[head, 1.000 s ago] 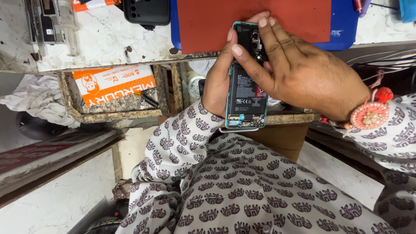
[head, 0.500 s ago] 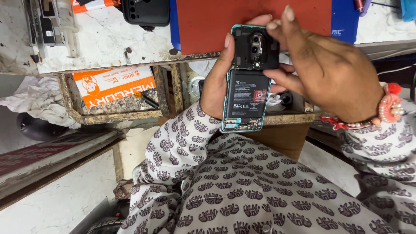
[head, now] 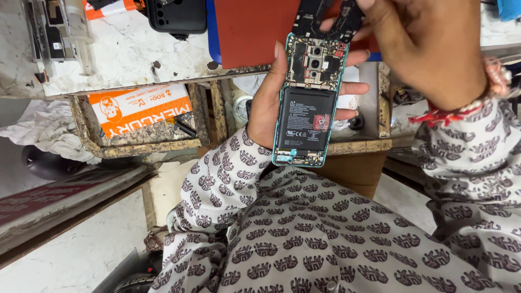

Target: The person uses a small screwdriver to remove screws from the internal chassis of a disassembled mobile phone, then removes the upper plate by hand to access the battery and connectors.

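Landmark: opened phone (head: pixel 308 103), in the left hand (head: pixel 264 108).
Above it: cover piece (head: pixel 325 19), in the right hand (head: pixel 429 49).
Behind it: mat (head: pixel 255 27) on the workbench (head: pixel 114 51).
Left of it: drawer (head: pixel 135 122) holding a flat packet (head: pixel 138 106).

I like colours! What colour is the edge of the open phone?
Teal green, on the phone's edge, seen from the head camera.

Worn white surface (head: pixel 125 54) across top of view. On it: red mat (head: pixel 249 30) over a blue mat (head: pixel 210 32); black phone case (head: pixel 177 15) just left of them. Open drawer (head: pixel 138 144) beneath, holding an orange packet (head: pixel 138 106). Crumpled white cloth (head: pixel 38 130) at left.
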